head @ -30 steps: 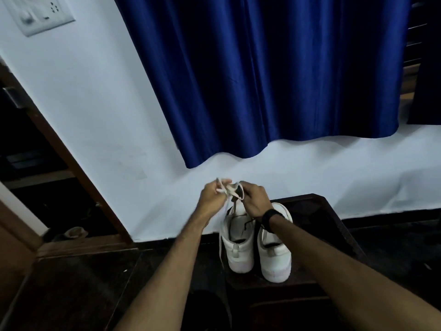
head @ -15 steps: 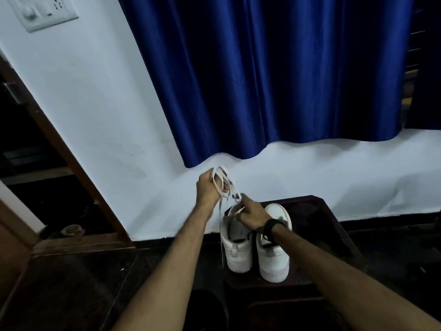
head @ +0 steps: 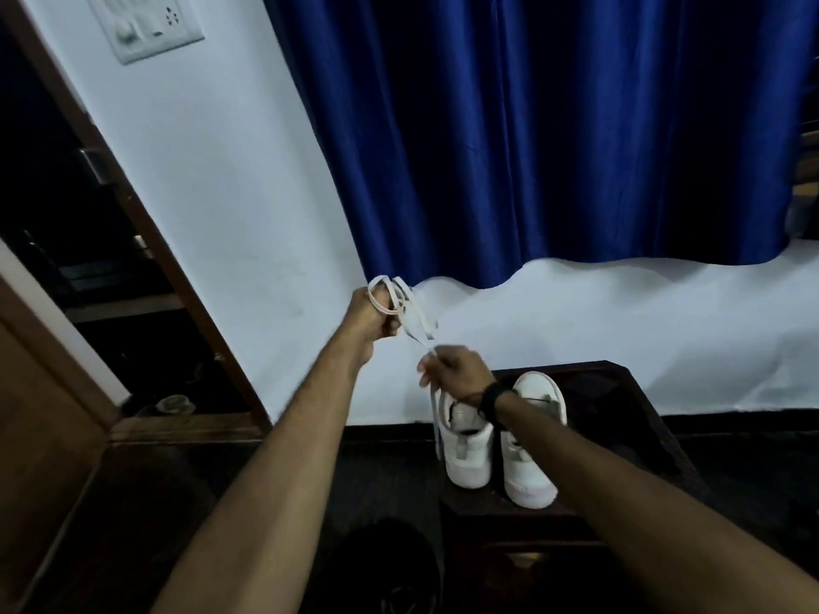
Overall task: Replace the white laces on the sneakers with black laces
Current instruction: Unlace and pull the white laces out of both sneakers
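Observation:
Two white sneakers stand side by side on a dark wooden table [head: 629, 392], the left sneaker [head: 467, 454] and the right sneaker [head: 532, 476], toes toward me. A white lace [head: 410, 310] is looped around my left hand [head: 370, 321], which is raised above and left of the shoes. My right hand [head: 456, 374], with a black wristband, pinches the same lace lower down, just above the left sneaker. A strand of the lace hangs down beside that shoe. A dark lace hangs at the right sneaker's front.
A blue curtain [head: 554, 135] hangs on the white wall behind the table. A brown door frame [head: 146, 241] runs down the left, with a switch plate [head: 146, 24] above. A dark round object [head: 385, 565] lies on the floor below my arms.
My hands, close together a second ago, have drawn apart: the left rose with the lace coiled on it, and the right dropped toward the left sneaker.

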`<action>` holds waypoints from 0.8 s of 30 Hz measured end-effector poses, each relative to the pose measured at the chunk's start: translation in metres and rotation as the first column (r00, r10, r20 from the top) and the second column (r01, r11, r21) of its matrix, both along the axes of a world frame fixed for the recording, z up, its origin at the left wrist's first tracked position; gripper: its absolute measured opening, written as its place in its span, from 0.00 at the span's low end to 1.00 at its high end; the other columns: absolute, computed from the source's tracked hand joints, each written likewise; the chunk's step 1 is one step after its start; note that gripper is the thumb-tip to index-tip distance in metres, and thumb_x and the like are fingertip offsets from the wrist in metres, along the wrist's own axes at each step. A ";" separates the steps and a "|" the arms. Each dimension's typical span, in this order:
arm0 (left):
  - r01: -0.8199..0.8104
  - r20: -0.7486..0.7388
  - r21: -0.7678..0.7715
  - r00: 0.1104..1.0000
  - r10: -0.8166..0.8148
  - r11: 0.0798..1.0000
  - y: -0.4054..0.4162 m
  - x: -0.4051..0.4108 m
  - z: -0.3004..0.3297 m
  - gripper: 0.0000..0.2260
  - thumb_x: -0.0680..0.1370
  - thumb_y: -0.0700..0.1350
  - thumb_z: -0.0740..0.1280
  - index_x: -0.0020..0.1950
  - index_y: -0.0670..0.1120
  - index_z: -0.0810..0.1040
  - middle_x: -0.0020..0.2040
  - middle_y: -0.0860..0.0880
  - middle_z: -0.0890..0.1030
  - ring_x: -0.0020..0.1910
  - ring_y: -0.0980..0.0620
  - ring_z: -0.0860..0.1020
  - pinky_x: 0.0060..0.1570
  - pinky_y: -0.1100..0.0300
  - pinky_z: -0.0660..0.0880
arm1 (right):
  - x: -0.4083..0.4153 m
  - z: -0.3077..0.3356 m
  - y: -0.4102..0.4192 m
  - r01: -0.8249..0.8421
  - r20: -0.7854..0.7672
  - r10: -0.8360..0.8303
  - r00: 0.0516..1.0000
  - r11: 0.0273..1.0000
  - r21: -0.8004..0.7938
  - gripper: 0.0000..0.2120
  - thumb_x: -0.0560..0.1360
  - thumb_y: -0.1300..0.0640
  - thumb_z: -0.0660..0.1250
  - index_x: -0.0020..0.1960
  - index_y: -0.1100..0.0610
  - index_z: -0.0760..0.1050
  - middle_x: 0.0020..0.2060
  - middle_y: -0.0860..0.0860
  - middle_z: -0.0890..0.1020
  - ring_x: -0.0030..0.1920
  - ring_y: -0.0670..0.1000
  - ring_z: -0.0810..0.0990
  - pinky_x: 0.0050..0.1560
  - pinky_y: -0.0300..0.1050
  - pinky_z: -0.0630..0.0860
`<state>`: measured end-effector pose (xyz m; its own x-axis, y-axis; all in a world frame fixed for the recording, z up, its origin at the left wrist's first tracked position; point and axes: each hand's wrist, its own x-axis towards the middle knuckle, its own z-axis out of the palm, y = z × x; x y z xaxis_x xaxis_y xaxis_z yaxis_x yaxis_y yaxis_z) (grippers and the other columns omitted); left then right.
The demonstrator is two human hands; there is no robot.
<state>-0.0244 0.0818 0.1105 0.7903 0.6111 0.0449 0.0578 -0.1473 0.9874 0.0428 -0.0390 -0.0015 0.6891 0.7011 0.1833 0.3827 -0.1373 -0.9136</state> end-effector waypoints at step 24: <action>0.032 -0.277 -0.062 0.960 -0.049 0.998 0.057 -0.067 -0.071 0.12 0.80 0.38 0.59 0.40 0.43 0.79 0.34 0.45 0.80 0.30 0.51 0.77 0.35 0.61 0.75 | -0.057 -0.014 0.069 -0.315 -0.273 0.272 0.923 0.940 -0.129 0.11 0.77 0.61 0.66 0.57 0.57 0.68 0.43 0.51 0.78 0.35 0.49 0.79 0.32 0.38 0.75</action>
